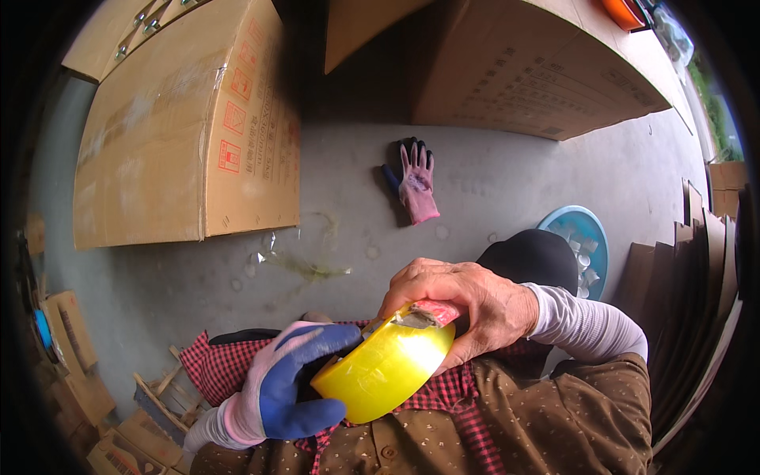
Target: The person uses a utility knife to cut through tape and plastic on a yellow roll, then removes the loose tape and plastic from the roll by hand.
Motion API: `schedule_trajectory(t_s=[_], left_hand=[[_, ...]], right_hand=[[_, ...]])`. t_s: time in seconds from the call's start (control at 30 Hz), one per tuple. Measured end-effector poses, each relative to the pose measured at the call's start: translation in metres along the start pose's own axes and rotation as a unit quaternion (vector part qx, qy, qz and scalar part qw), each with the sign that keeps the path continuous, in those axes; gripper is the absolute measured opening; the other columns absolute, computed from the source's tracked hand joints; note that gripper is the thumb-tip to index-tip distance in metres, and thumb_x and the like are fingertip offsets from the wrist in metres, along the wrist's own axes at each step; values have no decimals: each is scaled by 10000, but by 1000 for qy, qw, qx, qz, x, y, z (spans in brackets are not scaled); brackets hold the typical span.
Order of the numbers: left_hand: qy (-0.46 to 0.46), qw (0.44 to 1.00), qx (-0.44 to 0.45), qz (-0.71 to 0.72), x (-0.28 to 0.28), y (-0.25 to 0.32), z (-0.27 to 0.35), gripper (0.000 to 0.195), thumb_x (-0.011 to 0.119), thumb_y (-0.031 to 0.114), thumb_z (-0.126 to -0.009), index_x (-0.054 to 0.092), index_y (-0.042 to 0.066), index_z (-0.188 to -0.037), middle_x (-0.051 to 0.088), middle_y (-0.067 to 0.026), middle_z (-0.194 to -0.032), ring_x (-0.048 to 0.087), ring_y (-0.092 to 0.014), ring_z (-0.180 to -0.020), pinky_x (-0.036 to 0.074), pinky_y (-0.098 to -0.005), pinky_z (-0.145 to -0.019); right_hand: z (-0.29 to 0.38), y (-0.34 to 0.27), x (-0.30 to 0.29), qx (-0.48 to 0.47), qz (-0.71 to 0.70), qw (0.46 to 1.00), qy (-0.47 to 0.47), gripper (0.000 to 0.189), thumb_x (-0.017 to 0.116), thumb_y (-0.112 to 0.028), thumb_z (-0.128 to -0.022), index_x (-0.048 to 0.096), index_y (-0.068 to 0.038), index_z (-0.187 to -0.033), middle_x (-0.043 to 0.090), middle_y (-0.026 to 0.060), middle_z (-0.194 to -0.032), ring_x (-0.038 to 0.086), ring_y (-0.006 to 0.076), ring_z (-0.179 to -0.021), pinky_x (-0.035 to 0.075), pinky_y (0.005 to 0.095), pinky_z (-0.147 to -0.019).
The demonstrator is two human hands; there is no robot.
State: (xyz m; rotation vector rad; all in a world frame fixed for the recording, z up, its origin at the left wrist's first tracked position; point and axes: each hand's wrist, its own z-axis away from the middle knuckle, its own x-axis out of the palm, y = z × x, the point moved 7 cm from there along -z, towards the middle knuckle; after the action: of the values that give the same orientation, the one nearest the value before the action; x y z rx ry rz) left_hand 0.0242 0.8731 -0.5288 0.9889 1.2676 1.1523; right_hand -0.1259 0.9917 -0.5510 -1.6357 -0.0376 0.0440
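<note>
A wide roll of yellow packing tape (386, 368) is held tilted in front of my body. My left hand (291, 380), in a pink work glove with a blue coated palm, grips its left side with the thumb below and the fingers at the opening. My right hand (457, 303) is bare and clasps the roll's upper right edge. Beneath the right fingers a red and greyish scrap (427, 313) lies against the tape; what it is cannot be made out. The matching pink glove (418, 184) lies flat on the concrete floor ahead.
Large cardboard cartons stand at the left (148, 154) and at the top right (522, 77). A light-blue basin (602, 249) with small white pieces sits beyond my knee. Flattened cardboard (677, 279) leans at the right. Clear tape scraps (303, 267) lie on the floor.
</note>
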Motion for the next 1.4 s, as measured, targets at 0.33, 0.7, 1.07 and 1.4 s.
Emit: schedule_trajectory(t_s=[0.33,0.7,1.07,1.4], left_hand=[[41,970,67,-230,-16,33,-2,422,861,259,-685,729,41,-1021,668,-79,-921,623,-252,-732,522,-341,-645],[-88,825,138,-540,7,58,-8,271,663,154,-622,658,84,-883,505,-11,-743,508,-189,-631,418,-318,-518],[-83,904,148,-393,-8,29,-13,215,669,236,-636,608,142,-819,463,-15,-762,529,-211,-711,445,-347,-586],[-45,993,-23,-109,-13,8,-12,899,858,554,-654,547,-32,-1261,645,-173,-1107,655,-349,-961,509,-390,-923]], right_hand=[[-3,-6,4,6,24,999,23,593,899,-233,-643,649,-42,-1145,657,116,-1067,617,296,-992,500,385,-888],[-5,2,18,28,90,995,16,597,909,-324,-655,669,-40,-1122,685,109,-1030,663,263,-919,541,364,-823],[-5,7,19,21,91,996,9,588,913,-311,-651,668,-45,-1114,684,103,-1026,662,258,-910,540,353,-822],[0,16,15,21,9,999,33,579,898,-231,-641,636,-59,-1127,660,110,-1075,613,304,-1015,506,387,-884]])
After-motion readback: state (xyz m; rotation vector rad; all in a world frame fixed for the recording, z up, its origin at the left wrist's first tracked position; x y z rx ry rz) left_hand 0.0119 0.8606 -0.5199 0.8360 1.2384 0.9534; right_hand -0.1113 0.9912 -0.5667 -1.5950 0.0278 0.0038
